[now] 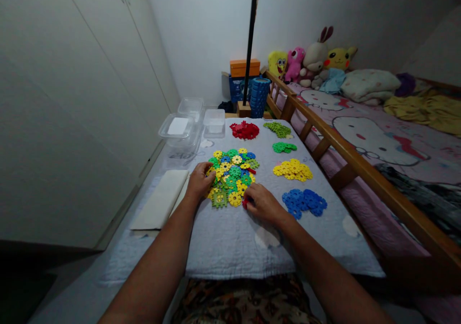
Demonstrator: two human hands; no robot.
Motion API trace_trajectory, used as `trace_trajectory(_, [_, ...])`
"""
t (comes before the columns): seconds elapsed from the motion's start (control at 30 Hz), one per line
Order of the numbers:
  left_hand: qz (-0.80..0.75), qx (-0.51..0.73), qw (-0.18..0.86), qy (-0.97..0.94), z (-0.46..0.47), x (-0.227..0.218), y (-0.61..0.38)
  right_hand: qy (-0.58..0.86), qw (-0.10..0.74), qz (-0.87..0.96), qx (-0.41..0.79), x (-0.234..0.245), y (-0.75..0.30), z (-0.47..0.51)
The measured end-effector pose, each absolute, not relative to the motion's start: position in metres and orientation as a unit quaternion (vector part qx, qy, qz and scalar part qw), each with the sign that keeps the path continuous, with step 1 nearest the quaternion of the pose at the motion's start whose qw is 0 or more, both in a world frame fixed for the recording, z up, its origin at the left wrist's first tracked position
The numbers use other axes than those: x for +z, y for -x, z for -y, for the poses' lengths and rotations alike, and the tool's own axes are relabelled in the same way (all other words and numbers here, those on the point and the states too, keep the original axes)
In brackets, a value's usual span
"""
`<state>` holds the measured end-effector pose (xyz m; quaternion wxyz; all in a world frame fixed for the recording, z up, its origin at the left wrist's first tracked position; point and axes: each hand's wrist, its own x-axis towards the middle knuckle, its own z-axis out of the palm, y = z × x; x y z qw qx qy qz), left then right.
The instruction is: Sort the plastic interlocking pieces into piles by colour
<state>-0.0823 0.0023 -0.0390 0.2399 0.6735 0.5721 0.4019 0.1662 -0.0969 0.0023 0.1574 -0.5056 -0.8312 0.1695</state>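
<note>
A mixed pile of plastic snowflake discs [235, 172] in yellow, green and blue lies in the middle of the cloth-covered table. My left hand [199, 181] rests against the pile's left edge, thumb and fingers apart. On the near right side of the pile, my right hand [263, 202] has its fingers closed on a red plastic piece [245, 203], mostly hidden by them. Square green pieces [219, 198] lie at the pile's front. Sorted by colour are a red heap [245, 130], a light green heap [278, 130], a green heap [284, 147], a yellow heap [293, 169] and a blue heap [304, 202].
Clear plastic containers [176, 127] stand at the back left, with another clear box [214, 122] beside them. A folded cream sheet [158, 200] lies left of my left arm. The wooden bed rail [324, 141] runs along the right side; a black pole [249, 45] rises behind the table.
</note>
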Motion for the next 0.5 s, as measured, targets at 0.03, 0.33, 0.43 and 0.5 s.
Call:
trace_trajectory(0.03, [-0.573,0.403,0.239,-0.673,-0.002,-0.039,0.082,0.504,0.158,0.831,0.173,0.002,-0.166,0.097])
trace_trajectory(0.33, [-0.572,0.407,0.244,-0.669,-0.002,-0.037,0.082,0.516,0.206,0.788,0.267,0.019,-0.190,0.067])
trace_trajectory(0.43, [-0.569,0.409,0.242,-0.671,-0.002,-0.037,0.082,0.529,0.248,0.750,0.310,0.029,-0.211,0.040])
trace_trajectory(0.5, [-0.567,0.407,0.242,-0.674,-0.002,-0.037,0.082,0.548,0.285,0.717,0.323,0.034,-0.225,0.019])
